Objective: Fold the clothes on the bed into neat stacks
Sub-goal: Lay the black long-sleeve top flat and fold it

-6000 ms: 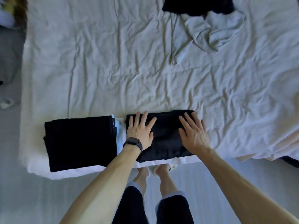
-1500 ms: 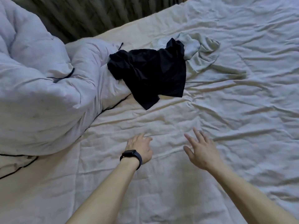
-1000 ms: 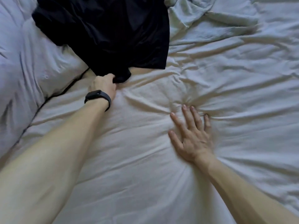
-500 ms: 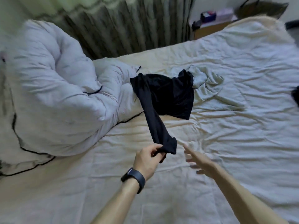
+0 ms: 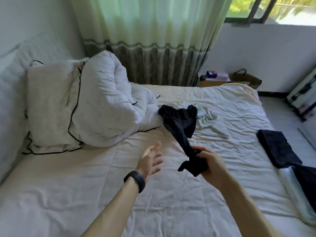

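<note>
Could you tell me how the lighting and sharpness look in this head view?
Head view: daylight glows through the curtain; the window is motion-smeared; the left hand is slightly blurred; the black garment gripped by the right hand is too dark for detail; the wide lens bends the edges.

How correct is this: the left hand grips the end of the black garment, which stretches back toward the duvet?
One thing is wrong. The head view shows the right hand gripping the end of the black garment; the left hand, with the wristband, is open and holds nothing. The garment does stretch back toward the duvet.
</note>
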The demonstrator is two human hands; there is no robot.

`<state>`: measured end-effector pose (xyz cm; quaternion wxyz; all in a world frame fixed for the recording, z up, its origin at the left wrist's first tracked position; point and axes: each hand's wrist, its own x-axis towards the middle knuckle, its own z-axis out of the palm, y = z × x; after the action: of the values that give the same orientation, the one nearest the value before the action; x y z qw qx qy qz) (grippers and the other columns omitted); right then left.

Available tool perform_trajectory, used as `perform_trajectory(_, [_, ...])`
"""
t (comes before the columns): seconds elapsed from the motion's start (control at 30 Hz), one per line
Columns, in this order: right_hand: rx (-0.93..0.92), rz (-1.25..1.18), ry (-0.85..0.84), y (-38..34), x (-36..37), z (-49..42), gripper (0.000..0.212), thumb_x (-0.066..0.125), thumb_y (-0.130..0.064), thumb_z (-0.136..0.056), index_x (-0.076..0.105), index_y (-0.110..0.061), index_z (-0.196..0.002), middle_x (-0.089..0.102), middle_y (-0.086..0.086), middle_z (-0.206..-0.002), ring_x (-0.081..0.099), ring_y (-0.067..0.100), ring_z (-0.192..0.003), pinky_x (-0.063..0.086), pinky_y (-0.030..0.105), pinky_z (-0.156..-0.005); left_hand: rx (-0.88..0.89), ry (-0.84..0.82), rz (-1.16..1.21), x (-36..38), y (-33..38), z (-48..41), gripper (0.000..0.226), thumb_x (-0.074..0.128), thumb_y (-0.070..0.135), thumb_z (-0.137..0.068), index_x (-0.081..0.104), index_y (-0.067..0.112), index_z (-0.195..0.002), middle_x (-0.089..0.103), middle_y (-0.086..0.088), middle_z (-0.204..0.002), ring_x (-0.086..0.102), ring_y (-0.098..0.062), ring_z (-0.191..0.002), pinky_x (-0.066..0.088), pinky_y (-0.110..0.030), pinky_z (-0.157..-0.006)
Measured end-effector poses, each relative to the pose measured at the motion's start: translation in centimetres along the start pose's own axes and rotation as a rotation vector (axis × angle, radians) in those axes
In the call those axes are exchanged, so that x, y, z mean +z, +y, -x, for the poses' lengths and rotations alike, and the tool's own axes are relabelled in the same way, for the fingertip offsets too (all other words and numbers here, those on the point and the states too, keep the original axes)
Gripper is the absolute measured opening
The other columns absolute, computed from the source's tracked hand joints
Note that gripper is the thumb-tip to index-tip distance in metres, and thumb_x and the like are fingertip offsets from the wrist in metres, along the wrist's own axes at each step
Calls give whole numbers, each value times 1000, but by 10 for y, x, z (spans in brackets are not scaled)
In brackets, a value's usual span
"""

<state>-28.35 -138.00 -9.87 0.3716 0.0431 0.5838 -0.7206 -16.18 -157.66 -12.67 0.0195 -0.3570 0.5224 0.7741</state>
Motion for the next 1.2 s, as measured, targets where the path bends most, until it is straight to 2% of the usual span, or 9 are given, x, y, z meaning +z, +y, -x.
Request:
perform_trajectory(0.1, [-85, -9, -63, -16, 4, 73, 46, 38, 13, -85, 78, -8, -80, 69, 12, -79, 66, 24, -63, 56, 28, -57, -275, 9, 6, 14, -23, 17, 87, 59, 80, -77, 42, 23, -140, 56, -14, -130, 65, -30, -105, 58, -43, -77])
perform_trajectory(0.27, [-152, 108, -151, -26, -9, 167, 43, 39, 17, -80, 75, -6, -76, 64, 15, -80, 63, 24, -63, 54, 29, -56, -355, -149, 346, 77, -42, 27, 55, 58, 61, -92, 56, 9, -107, 59, -11, -100, 65, -25, -88, 57, -40, -74])
perform_trajectory(0.43, [-154, 127, -147, -8, -53, 236, 27, 53, 6, -67, 73, -4, -81, 66, 12, -84, 64, 20, -69, 52, 24, -59, -283, -141, 201, 114, -35, 34, 46, 50, 13, -105, 46, 9, -59, 43, 0, -39, 40, -9, -27, 31, -15, -29])
perform_trajectory(0.57, [-49, 522, 205, 31, -113, 252, 31, 52, 9, -77, 76, -12, -82, 70, 11, -95, 63, 14, -74, 48, 19, -62, -176, -219, 37, 123, -21, 44, 30, 47, 4, -104, 53, 16, -77, 40, 7, -40, 31, -2, -25, 22, -13, -27])
perform_trajectory(0.67, [123, 1058, 326, 66, -142, 242, 31, 55, -4, -93, 71, -23, -111, 66, 3, -128, 62, 11, -109, 45, 14, -81, -23, -227, -191, 130, 4, 54, 15, 63, 8, -97, 68, 22, -98, 54, 7, -57, 41, -2, -38, 29, -16, -43])
perform_trajectory(0.87, [-304, 877, 400, 35, -87, 186, 115, 80, -70, -67, 21, -37, -160, 33, -21, -149, 43, 5, -136, 44, 30, -109, 214, -331, -411, 169, 72, 99, 21, 76, 16, -87, 74, 23, -106, 67, 13, -63, 56, -2, -53, 36, -21, -56])
perform_trajectory(0.93, [-389, 672, 322, 0, -54, 164, 96, 85, -58, -67, 36, -47, -149, 50, -26, -136, 64, 15, -118, 58, 40, -90, 285, -396, -462, 186, 91, 118, 22, 77, 16, -86, 75, 23, -106, 69, 9, -70, 57, -3, -57, 36, -22, -57])
perform_trajectory(1.03, [-492, 524, 386, -49, -23, 138, 15, 77, -34, -86, 67, -33, -97, 76, 4, -98, 74, 33, -87, 57, 58, -82, 410, -433, -509, 196, 120, 138, 26, 74, 17, -88, 74, 17, -114, 71, -1, -88, 60, -9, -69, 39, -19, -56])
perform_trajectory(1.2, [-442, 401, 374, -105, -20, 128, 7, 70, -21, -95, 69, -15, -96, 73, 16, -103, 70, 38, -100, 54, 57, -95, 549, -178, -269, 148, 136, 123, 19, 55, 18, -101, 70, 13, -113, 73, -2, -98, 61, -11, -73, 45, -15, -57])
